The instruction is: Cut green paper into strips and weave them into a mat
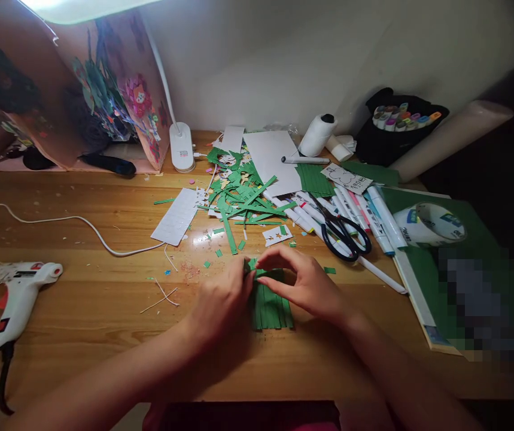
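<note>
A green paper piece cut into strips [273,308] lies on the wooden desk at the front centre, partly under my hands. My left hand [223,296] is closed at its upper left edge, fingers pressed together on a bit of green paper. From the right, my right hand [304,281] reaches over the strips, thumb and index fingertips close to the left fingertips at the top of the green paper. Its thumb and index finger form a loop, and whether they pinch anything is too small to tell.
A glue gun [21,299] lies at the left. Behind my hands are green scraps [239,191], a white card [178,215], markers [346,209] and black-handled scissors [346,233]. A tape roll [431,224] stands at the right.
</note>
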### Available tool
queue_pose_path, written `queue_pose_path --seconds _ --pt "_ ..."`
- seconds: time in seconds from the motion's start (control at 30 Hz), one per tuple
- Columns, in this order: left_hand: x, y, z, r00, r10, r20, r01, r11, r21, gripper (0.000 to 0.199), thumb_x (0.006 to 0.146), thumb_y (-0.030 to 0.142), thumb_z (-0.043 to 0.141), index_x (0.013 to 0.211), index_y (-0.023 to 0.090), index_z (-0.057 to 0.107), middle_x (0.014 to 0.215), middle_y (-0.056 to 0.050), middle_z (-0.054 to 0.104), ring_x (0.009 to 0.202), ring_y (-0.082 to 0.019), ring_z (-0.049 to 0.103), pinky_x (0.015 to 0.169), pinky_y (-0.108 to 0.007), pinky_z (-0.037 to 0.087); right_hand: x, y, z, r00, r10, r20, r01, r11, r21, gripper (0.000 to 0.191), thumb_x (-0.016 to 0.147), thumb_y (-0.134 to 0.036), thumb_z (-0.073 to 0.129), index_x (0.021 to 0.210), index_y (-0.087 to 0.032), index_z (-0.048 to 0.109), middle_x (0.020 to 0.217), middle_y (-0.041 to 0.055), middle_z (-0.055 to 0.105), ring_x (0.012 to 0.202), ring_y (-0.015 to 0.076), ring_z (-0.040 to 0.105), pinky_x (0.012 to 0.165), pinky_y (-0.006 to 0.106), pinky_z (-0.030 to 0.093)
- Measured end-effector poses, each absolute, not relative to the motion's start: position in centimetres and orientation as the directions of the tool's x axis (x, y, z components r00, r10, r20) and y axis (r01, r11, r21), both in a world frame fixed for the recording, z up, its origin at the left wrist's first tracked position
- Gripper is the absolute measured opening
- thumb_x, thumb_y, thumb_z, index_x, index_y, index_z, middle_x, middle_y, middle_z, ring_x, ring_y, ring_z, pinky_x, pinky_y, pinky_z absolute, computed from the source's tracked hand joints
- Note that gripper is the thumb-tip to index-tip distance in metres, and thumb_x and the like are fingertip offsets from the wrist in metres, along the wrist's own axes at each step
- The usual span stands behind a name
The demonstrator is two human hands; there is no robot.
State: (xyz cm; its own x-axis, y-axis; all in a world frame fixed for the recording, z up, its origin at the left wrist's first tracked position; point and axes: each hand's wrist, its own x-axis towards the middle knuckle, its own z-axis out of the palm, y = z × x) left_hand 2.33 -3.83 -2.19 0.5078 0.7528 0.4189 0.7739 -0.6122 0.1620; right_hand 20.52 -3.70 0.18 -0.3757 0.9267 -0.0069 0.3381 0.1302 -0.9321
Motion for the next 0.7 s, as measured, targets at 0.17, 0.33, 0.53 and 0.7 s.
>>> queue_pose_path --seconds 0.17,0.33,0.53,0.7 --pt "2.1 -3.9 -2.3 0.512 0.788 0.342 0.773 -0.596 0.216 0.02 0.095 0.015 0.029 0.091 0.017 0.049 0.065 0.0 0.06 0.049 -0.012 0.059 0.042 -0.023 0.037 20.2 -3.5 -0.6 -0.42 0.907 -0.034 0.576 0.237 -0.782 0.046 0.062 -0.022 0.08 0.1 -0.021 0.054 0.102 0.0032 0.059 0.096 0.0203 0.056 0.083 0.035 0.047" --pt "2.0 -3.9 -2.5 0.499 0.798 0.338 0.765 -0.589 0.262 0.016 0.093 0.013 0.032 0.098 0.016 0.047 0.075 -0.002 0.064 0.054 -0.012 0.062 0.045 -0.023 0.039 19.7 -3.3 -0.9 -0.404 0.913 -0.047 0.617 0.234 -0.752 0.041 0.061 -0.021 0.081 0.091 -0.021 0.052 0.096 0.0011 0.055 0.092 0.0187 0.053 0.08 0.032 0.045" --pt "2.0 -4.0 -2.3 0.481 0.802 0.354 0.777 -0.577 0.252 0.016 0.092 0.013 0.035 0.101 0.015 0.048 0.073 -0.001 0.064 0.051 -0.011 0.059 0.043 -0.022 0.038 19.6 -2.9 -1.2 -0.41 0.909 -0.069 0.593 0.208 -0.778 0.043 0.06 -0.019 0.081 0.095 -0.022 0.056 0.099 0.0008 0.053 0.095 0.0181 0.052 0.083 0.032 0.044" --pt "2.1 -4.0 -2.1 0.467 0.813 0.348 0.786 -0.562 0.259 0.018 0.09 0.012 0.035 0.099 0.016 0.049 0.07 -0.002 0.064 0.052 -0.012 0.06 0.043 -0.021 0.038 19.5 -2.6 -1.2 -0.412 0.909 -0.061 0.569 0.205 -0.797 0.041 0.058 -0.018 0.082 0.092 -0.02 0.058 0.096 0.0013 0.054 0.09 0.0171 0.053 0.079 0.03 0.046"
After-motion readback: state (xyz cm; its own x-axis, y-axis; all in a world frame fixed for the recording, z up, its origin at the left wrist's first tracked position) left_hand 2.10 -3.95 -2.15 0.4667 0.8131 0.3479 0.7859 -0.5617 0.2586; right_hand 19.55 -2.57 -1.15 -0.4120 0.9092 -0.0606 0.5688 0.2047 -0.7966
